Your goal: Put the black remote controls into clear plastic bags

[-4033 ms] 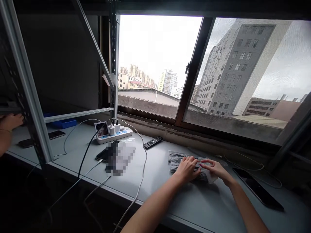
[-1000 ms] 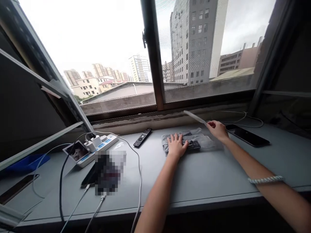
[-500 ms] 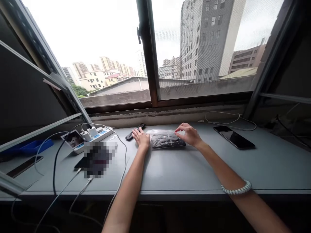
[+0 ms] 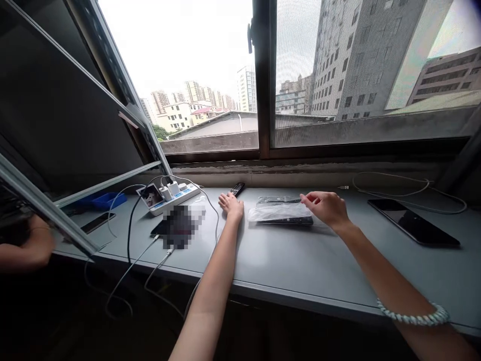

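My left hand (image 4: 231, 205) lies palm down on the desk with its fingers spread, over the near end of a black remote control (image 4: 237, 189). Only the far end of the remote shows beyond the fingertips. To its right is a clear plastic bag (image 4: 276, 212), crinkled and whitish on top. A dark, flat item (image 4: 300, 220) shows inside along the near edge; its kind is hard to tell. My right hand (image 4: 326, 207), thumb and fingertips together, pinches the bag at its upper right corner. A beaded band circles that wrist.
A black phone (image 4: 413, 222) lies at the right, below a loose white cable (image 4: 398, 193). On the left are a power strip (image 4: 191, 192) with chargers, a pixelated device (image 4: 182, 226) with cables, and a blue tray (image 4: 108, 201). Another person's arm (image 4: 28, 250) shows far left.
The view has turned left, bringing another person's arm into sight. The bag's plastic now lies differently over the dark item, and my right hand pinches its corner. My left hand stays by the remote.
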A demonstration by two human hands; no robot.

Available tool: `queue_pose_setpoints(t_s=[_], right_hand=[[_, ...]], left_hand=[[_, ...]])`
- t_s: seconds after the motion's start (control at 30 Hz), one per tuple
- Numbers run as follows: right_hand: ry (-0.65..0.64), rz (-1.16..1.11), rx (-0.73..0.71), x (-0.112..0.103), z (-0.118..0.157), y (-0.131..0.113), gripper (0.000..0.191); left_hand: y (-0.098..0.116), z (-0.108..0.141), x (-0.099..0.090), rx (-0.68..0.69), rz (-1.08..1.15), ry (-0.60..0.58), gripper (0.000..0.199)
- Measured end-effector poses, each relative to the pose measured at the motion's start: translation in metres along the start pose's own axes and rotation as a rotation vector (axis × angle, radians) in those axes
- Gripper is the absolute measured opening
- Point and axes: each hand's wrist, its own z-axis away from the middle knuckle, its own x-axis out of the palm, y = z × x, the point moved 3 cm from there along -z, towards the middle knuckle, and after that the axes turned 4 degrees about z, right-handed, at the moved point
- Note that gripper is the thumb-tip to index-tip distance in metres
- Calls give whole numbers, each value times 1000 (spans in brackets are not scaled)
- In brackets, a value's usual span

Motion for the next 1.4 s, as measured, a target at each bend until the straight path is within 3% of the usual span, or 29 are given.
queue_pose_setpoints(t_s=[0.2, 0.37, 0.47, 0.7, 0.87, 0.93, 1.1, 1.23, 1.33, 1.4], right_hand=[[-33, 39, 37, 7, 0, 5, 41], [-20, 39, 81, 11, -2, 6, 37], [-19, 36, 126, 12, -5, 8, 33], [-3, 26, 166, 10, -10, 15, 33], [36, -30, 195, 6, -12, 14, 40], [50, -100, 213, 3, -14, 14, 46], [37, -285, 276, -4, -15, 17, 60], [-123, -280, 209, -1, -14, 14, 59], [-104, -330, 183, -1, -14, 10, 55], [-63, -501, 199, -2, -14, 7, 56]], left_hand=[[1, -1, 2, 5, 113, -27, 41], [7, 2, 0, -45, 252, -128, 47], [16, 4, -4, 15, 294, -155, 53], [36, 5, -33, 216, 582, 151, 59], [48, 21, -54, 414, 744, 406, 64], [54, 29, -59, 545, 757, 416, 66], [67, 42, -67, 821, 682, 313, 69], [65, 42, -70, 840, 706, 393, 67], [62, 41, -72, 783, 723, 500, 69], [60, 39, -71, 779, 716, 545, 71]])
